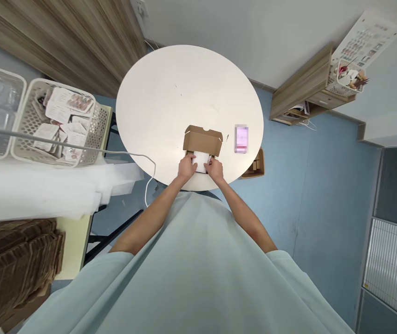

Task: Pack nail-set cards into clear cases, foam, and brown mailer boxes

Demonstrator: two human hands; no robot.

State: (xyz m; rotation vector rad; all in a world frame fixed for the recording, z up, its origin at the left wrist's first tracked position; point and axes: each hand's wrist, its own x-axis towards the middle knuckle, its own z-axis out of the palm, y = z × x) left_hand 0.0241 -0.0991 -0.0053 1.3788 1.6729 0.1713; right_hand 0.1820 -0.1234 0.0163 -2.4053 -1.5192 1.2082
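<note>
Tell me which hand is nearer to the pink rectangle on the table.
Right. The right hand is left of the pink rectangle and closer to the body; the left hand is farther left, on the other side of the white item.

The left arm (pixel 149 218) slants from near left toward the far middle, and the right arm (pixel 249 215) mirrors it from near right; both forearms are bare. The left hand (pixel 186 167) and right hand (pixel 215 169) sit level, side by side and slightly apart. Their fingers bend inward, thumbs pointing toward each other; how tightly they close is unclear.
</note>
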